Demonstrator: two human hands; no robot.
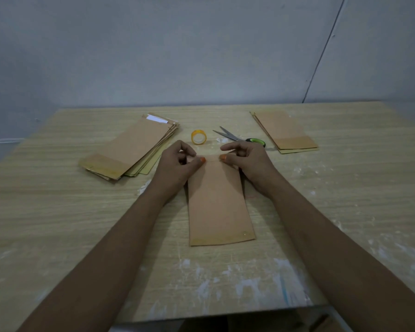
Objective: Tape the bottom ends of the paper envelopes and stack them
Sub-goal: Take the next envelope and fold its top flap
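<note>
head: single worn view | above the desk's [58, 224] near edge | faces forward and down toward the far edge and wall [153, 56] | close over near-centre | wide-angle, corners bowed

The envelope [219, 202] was matt brown paper. The bench [58, 212] showed pale wood grain, smeared white. The tape [198, 137] looked glossy yellow plastic; the scissors [237, 136] had dull metal blades.
</note>
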